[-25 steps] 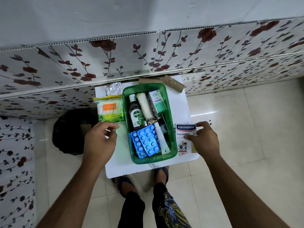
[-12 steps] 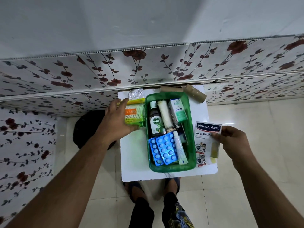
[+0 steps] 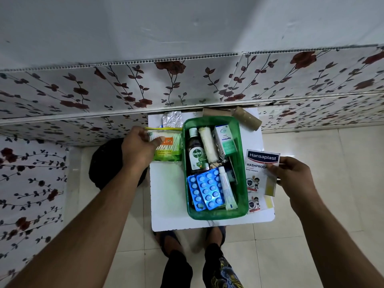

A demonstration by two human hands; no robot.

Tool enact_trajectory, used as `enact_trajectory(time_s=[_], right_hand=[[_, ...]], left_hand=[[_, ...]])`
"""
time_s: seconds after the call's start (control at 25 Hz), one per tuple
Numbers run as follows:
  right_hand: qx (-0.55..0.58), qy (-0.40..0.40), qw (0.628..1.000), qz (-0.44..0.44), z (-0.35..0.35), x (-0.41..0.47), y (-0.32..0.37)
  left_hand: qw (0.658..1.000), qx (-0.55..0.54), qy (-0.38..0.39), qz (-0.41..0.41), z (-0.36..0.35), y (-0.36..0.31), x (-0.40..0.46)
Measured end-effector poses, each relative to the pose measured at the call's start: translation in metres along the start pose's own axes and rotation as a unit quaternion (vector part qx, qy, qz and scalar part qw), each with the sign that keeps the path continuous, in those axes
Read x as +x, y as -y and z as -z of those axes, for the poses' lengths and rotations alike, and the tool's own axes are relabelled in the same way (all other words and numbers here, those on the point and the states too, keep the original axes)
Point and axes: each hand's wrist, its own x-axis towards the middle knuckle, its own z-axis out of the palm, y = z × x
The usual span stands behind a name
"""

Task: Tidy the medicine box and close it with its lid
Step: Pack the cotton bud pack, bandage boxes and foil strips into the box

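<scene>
A second ago both hands were down near the front of the white surface [image 3: 166, 196], neither holding anything firmly. Now the left hand [image 3: 138, 149] has reached up and closed its fingers and thumb over the pack of Tulips cotton buds [image 3: 169, 149], which lies just left of the green medicine box [image 3: 243, 183], close against its wall. The right hand [image 3: 291, 173] has got hold of the Hansaplast plaster box [image 3: 260, 161] and has it lifted and tilted by its right edge, beside the box's right wall; loose plaster leaflets [image 3: 255, 202] lie on the surface below it.

So both stray items outside the box are now in hand, and my guess is they go in next. Room looks tight: the Dettol bottle [image 3: 196, 152], a gauze roll [image 3: 208, 146], the Optibex carton [image 3: 225, 140], blue blister strips [image 3: 207, 190] and a white tube [image 3: 226, 188] already fill the floor of it. I can't see a lid anywhere, so closing is some way off. A foil strip [image 3: 171, 118] and cardboard tubes [image 3: 246, 119] sit at the back.
</scene>
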Motion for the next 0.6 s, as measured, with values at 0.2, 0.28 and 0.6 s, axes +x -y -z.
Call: enact_trajectory(time_s=[0.2,0.28,0.6], right_hand=[[0.009,0.004,1.0,-0.005,-0.001,-0.004,0.004],[0.013,-0.001,1.0,0.003,0.001,-0.007,0.01],[0.059,-0.019,0.997,0.05,0.004,-0.035,0.042]], left_hand=[[0.993,-0.121,0.002,0.009,0.008,-0.006,-0.013],[0.98,-0.193,-0.043,0.033,0.027,-0.013,-0.024],[0.987,-0.147,0.042,-0.056,0.035,-0.081,-0.091]])
